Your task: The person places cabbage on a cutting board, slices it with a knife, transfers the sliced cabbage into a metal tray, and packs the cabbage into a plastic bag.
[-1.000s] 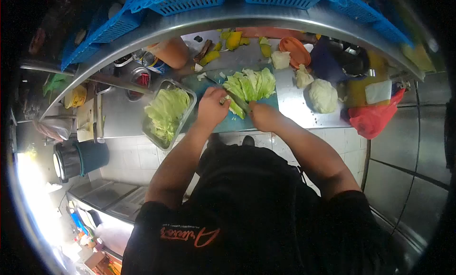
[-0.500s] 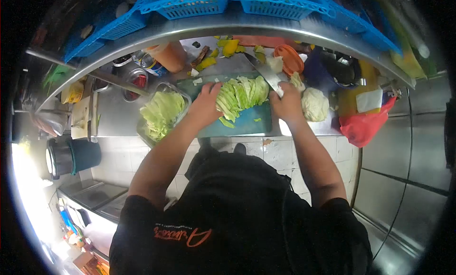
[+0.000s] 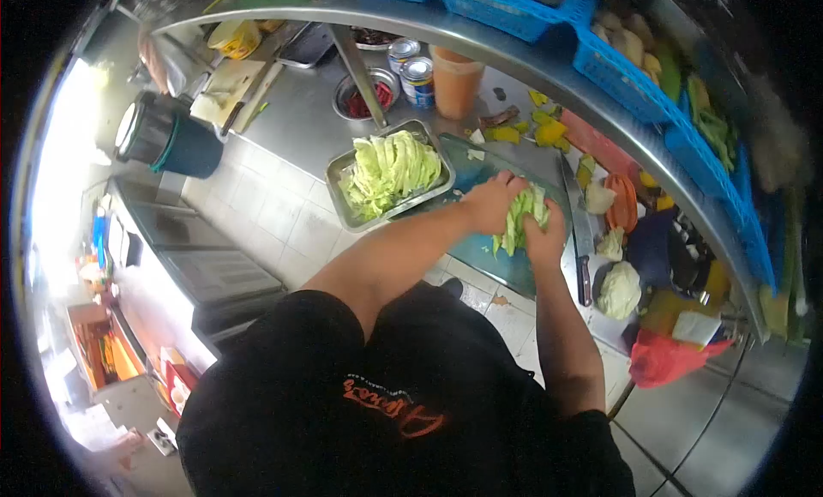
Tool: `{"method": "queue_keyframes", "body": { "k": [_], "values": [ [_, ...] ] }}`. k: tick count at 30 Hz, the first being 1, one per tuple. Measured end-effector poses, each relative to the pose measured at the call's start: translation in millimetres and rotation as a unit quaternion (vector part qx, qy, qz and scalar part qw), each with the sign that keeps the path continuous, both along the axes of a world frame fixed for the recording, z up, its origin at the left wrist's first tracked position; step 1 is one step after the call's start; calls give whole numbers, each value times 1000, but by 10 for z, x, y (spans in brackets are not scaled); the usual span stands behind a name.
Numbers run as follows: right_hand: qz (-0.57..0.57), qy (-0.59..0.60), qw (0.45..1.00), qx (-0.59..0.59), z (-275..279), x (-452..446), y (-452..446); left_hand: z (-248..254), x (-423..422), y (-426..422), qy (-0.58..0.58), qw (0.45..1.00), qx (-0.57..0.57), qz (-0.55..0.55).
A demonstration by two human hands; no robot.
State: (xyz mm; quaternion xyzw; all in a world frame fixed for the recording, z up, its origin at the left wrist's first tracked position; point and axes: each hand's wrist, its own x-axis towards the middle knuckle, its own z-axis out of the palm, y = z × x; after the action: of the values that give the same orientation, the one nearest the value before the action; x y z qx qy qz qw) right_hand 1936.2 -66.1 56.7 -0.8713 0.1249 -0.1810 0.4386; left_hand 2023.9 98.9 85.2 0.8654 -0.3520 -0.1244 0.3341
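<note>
Cut green cabbage (image 3: 519,222) is pressed between my two hands over the teal cutting board (image 3: 506,270). On its left side is my left hand (image 3: 495,200), fingers curved over the leaves. My right hand (image 3: 546,233) grips the other side, thumb against the leaves. A knife (image 3: 583,240) with a dark handle lies on the counter just right of the board. Left of the board, a metal tray (image 3: 337,207) holds a heap of cut leaves (image 3: 390,173). A pale cabbage head (image 3: 618,289) rests beyond the knife.
Behind the board are an orange container (image 3: 457,84), cans (image 3: 417,78) and yellow-green peels (image 3: 549,133). A bowl of red pieces (image 3: 367,94) stands behind the tray. Blue baskets (image 3: 630,78) line the shelf above. At the right hangs a red bag (image 3: 669,360).
The knife has left my right hand and now lies beside the board. Both hands have closed in on the cabbage. The view has turned, with the tray nearer the middle.
</note>
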Motion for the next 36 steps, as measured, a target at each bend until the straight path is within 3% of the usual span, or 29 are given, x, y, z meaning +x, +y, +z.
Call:
{"method": "queue_keyframes", "body": {
  "k": [2,6,9,11,13,16,19,23,25,28,31,33,35,36],
  "values": [
    [-13,-15,999,51,-38,-3,-41,64,-85,-24,28,999,-23,35],
    [38,-87,987,130,472,116,118,342,-141,117,-71,988,-99,99],
    [116,-144,983,15,863,387,452,806,-42,566,-117,974,-130,145],
    [149,-208,967,5,1038,594,863,982,17,1016,-174,960,-156,153],
    [182,-207,961,23,1184,741,1296,1061,61,1405,-254,940,-131,185],
    [226,-187,956,-13,952,950,1812,923,5,1923,-167,947,-57,269],
    [252,-116,956,-100,436,1044,2087,419,20,2321,-129,945,119,277],
    [243,-46,958,-148,369,977,2180,282,43,2552,-99,962,127,222],
    [248,-9,955,-165,447,972,2123,511,51,2578,-87,971,112,191],
    [206,18,964,-167,711,874,2075,667,100,2780,-62,986,72,140],
    [127,-28,990,-53,595,729,1925,651,183,3115,-2,989,16,148],
    [8,-45,997,-62,552,554,1721,389,212,3424,4,982,-98,162],
    [-120,-44,987,-92,464,361,1395,212,109,3634,197,922,-130,308],
    [-182,-10,980,-83,390,260,1173,17,95,3756,232,903,-134,335]
  ]
}}
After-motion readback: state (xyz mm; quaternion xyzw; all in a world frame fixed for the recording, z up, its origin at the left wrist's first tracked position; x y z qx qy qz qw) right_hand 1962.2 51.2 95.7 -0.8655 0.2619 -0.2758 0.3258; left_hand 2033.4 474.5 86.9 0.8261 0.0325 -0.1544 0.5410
